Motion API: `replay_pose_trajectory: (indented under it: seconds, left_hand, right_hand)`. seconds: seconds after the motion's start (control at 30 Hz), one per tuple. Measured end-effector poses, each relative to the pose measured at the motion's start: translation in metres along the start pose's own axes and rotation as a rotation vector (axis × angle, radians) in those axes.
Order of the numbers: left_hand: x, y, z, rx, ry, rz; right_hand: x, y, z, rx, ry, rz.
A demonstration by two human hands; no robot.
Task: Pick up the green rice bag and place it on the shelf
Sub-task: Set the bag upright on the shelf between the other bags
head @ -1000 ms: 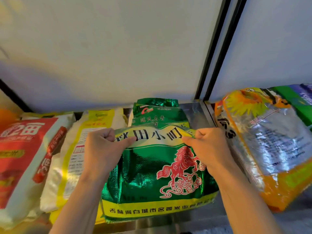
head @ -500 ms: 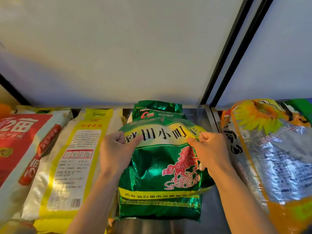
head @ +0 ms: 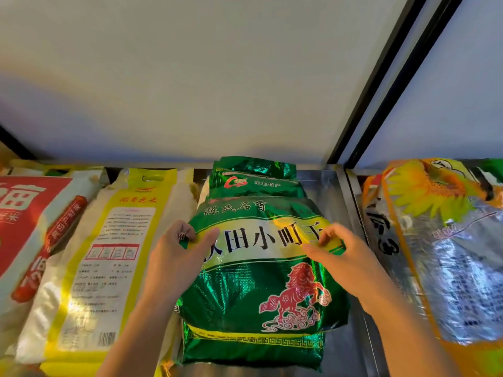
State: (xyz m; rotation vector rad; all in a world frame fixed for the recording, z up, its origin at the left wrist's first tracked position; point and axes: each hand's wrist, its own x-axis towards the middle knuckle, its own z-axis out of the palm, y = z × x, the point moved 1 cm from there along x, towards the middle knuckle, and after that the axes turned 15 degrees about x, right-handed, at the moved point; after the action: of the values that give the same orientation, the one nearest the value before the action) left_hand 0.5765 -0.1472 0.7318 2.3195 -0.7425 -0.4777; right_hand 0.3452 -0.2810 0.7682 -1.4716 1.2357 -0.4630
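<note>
A shiny green rice bag (head: 245, 303) with a red horse and a pale band of black characters lies on the metal shelf (head: 324, 194), stacked on another green bag (head: 255, 178) that shows behind it. My left hand (head: 179, 257) pinches the bag's upper left edge. My right hand (head: 343, 257) pinches its upper right edge. Both forearms reach in from below.
A white-and-yellow rice bag (head: 109, 262) lies just left of the green one, with a red-and-white bag (head: 24, 221) further left. An orange and silver sunflower bag (head: 441, 240) fills the right bay beyond a black upright (head: 381, 77). A white panel stands behind.
The green bag has slid further back onto the shelf and settled flat over the bag beneath. Both hands went with it and keep hold of its upper corners.
</note>
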Motion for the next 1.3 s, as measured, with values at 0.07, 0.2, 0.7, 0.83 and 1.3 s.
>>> replay_pose_trajectory:
  seconds: [0.07, 0.2, 0.7, 0.83, 1.3]
  left_hand:
    - [0.011, 0.002, -0.003, 0.118, -0.067, -0.086]
    - [0.037, 0.013, -0.006, 0.287, -0.248, -0.183]
    - [0.076, 0.013, 0.020, 0.191, -0.396, -0.327]
    - [0.082, 0.009, 0.025, 0.136, -0.325, -0.278]
    - [0.114, 0.016, 0.043, 0.063, -0.034, -0.094]
  right_hand:
    - [0.008, -0.005, -0.001, 0.017, 0.003, 0.107]
    - [0.032, -0.012, 0.004, -0.001, 0.008, 0.267]
    - [0.081, 0.007, 0.005, 0.119, 0.016, 0.324]
    - [0.090, 0.011, 0.008, 0.162, 0.093, 0.236]
    - [0.136, 0.021, 0.018, 0.312, 0.154, 0.057]
